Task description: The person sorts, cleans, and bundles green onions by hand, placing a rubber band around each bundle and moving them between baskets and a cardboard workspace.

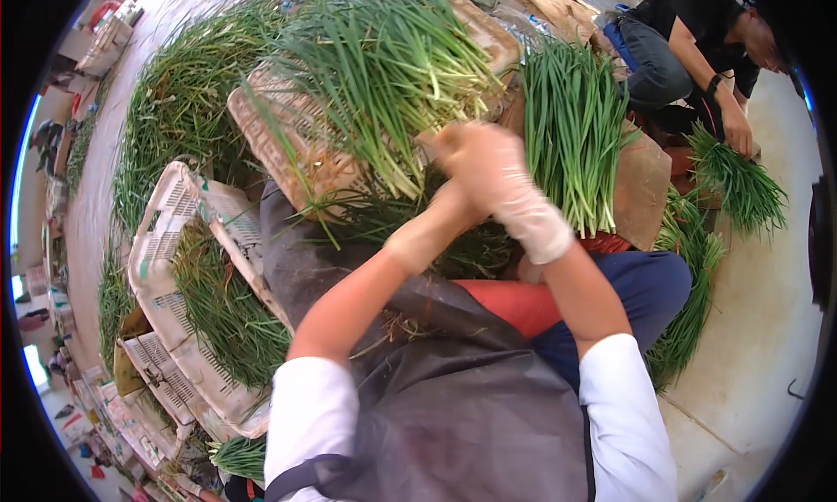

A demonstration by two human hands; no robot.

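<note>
My gloved right hand (487, 155) and gloved left hand (454, 204) meet in front of me, the right one over the left and blurred by motion. Whether anything sits between their fingers is hidden. Just beyond them, a loose heap of garlic chives (392, 64) lies across a dirty plastic crate (281, 119), pale stem ends toward me. To the right of my hands, a neatly lined-up pile of chives (572, 136) rests on a brown board (644, 182). Dark loose leaves (484, 250) lie below my hands, by my apron (458, 423).
At left stands a white plastic basket (153, 260) with chive leaves inside; a big heap of leaves (183, 103) lies behind it. More chives (686, 293) lie on the floor beside my right knee. At upper right, a seated person (693, 51) holds a chive bunch (735, 182).
</note>
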